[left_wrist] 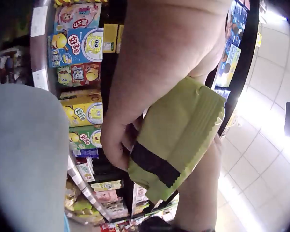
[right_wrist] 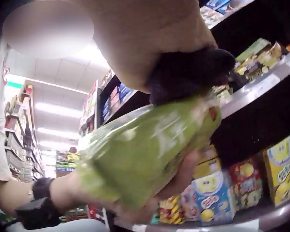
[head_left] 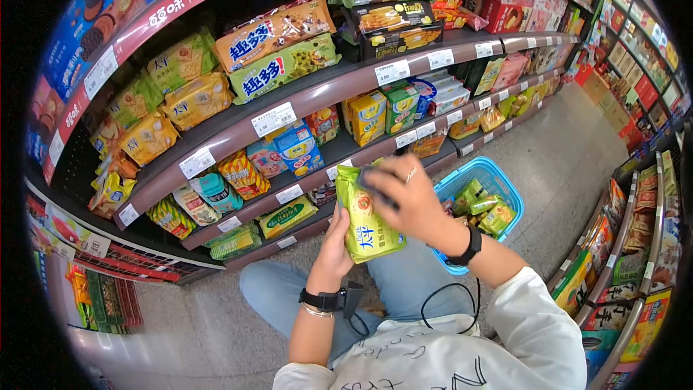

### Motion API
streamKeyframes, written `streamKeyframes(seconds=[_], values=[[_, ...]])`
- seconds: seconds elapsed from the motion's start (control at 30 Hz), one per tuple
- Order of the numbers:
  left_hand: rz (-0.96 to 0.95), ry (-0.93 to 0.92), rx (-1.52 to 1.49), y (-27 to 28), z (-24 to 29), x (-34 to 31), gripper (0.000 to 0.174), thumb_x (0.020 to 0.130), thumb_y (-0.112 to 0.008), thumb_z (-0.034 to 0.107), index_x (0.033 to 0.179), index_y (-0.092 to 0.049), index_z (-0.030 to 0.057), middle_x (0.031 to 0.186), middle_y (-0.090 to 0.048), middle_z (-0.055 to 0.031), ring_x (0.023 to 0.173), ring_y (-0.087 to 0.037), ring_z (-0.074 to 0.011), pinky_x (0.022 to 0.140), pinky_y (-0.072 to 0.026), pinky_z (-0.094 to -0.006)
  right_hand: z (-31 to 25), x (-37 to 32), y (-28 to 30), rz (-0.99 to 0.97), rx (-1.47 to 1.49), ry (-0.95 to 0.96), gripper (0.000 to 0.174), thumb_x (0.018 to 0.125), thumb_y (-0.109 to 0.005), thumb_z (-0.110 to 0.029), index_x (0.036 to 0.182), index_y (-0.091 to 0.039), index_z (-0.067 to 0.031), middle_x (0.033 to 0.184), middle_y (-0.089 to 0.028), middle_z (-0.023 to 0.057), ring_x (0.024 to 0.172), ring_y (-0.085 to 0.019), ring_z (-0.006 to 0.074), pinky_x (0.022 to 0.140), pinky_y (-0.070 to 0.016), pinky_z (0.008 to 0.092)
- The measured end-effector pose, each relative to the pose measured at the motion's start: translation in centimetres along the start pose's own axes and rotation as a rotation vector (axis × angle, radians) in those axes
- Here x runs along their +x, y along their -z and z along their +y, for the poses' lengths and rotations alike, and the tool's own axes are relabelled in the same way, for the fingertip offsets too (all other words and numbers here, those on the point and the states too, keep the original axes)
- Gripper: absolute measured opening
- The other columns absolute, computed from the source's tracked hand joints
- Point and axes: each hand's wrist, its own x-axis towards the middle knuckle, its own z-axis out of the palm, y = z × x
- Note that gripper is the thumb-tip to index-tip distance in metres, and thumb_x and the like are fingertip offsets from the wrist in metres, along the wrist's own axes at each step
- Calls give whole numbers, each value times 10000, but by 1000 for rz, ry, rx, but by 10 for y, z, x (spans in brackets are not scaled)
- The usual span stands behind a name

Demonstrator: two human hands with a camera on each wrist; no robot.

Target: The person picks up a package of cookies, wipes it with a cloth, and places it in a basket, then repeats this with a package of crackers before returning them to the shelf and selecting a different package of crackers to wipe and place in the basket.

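My left hand [head_left: 333, 247] holds a green packet of crackers [head_left: 373, 237] upright above my lap, gripping it from below and the left side. Its printed front faces me in the head view. In my right hand [head_left: 413, 198] is a bunched dark cloth [right_wrist: 183, 75], pressed against the packet's upper part. The left wrist view shows the packet's plain green back [left_wrist: 176, 128] with a dark band across it and fingers curled at its edge. The cloth hides part of the packet's top.
A blue basket [head_left: 517, 195] with several green packets stands on the floor by my right knee. Ahead runs a shelf [head_left: 231, 141] stocked with biscuits and snack boxes, price tags along its edges. Another snack rack [head_left: 613, 274] stands on the right. A black cable [head_left: 447, 290] loops over my lap.
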Motion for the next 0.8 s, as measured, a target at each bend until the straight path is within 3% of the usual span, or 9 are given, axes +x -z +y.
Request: streamKeyframes(seconds=[0.13,0.2,0.27,0.3,0.4,0.53,0.63,0.73,0.8], values=[[-50,17,-104,24,-9,6,462,1035,-356,396,1357,-449,78,1273,-572,-85,1155,-573,-223,994,-470,-387,-17,-11,-11,-26,123,53,436,645,-739,-81,1063,-619,-85,1052,-586,116,952,-567,324,779,-470,436],[-94,22,-120,26,-4,3,488,1033,-343,420,1361,-446,72,1278,-573,-92,1143,-583,-228,982,-478,-394,-37,-32,-15,-296,290,164,434,656,-733,-98,1073,-615,-90,1073,-585,113,954,-571,321,783,-468,439],[-27,-27,22,5,9,-8,508,1030,-337,440,1363,-444,71,1282,-572,-96,1142,-584,-229,977,-481,-398,-30,-30,-16,-219,241,154,436,657,-728,-97,1078,-614,-88,1079,-581,116,966,-569,320,791,-469,439],[15,45,-136,25,-6,4,527,1027,-328,456,1366,-441,69,1301,-561,-100,1161,-573,-233,987,-473,-399,-23,-28,-15,-180,216,148,437,657,-725,-96,1081,-614,-87,1082,-579,117,971,-568,319,795,-469,439],[6,41,-105,12,-1,1,546,1025,-320,469,1382,-428,70,1324,-545,-109,1190,-553,-250,1013,-448,-413,-3,-11,-3,-30,-22,-90,438,658,-703,-64,1086,-615,-87,1059,-575,124,939,-562,325,796,-471,445],[-77,44,-181,13,1,6,517,1035,-300,439,1424,-346,101,1356,-510,-110,1200,-547,-254,1000,-462,-426,-50,-42,-7,-240,255,84,468,636,-734,-84,1085,-601,-56,1068,-561,136,945,-554,338,821,-469,439],[-41,30,-175,17,-2,6,527,1028,-314,455,1405,-386,94,1339,-530,-109,1182,-559,-253,993,-465,-423,-32,-33,-5,-180,187,81,482,629,-738,-90,1090,-603,-55,1076,-562,138,943,-554,341,830,-473,442],[-13,21,-153,12,0,3,542,1025,-311,468,1396,-413,86,1345,-532,-108,1177,-563,-258,1008,-452,-420,-10,-26,0,-80,-35,-143,483,638,-749,-100,1101,-613,-65,1064,-563,145,966,-562,350,838,-489,451],[-3,-15,-145,14,-2,5,546,1027,-305,468,1396,-411,80,1353,-525,-114,1189,-556,-261,1015,-446,-418,-27,-42,-6,-159,102,-27,505,630,-754,-100,1115,-614,-73,1062,-564,145,960,-566,352,836,-492,452]])
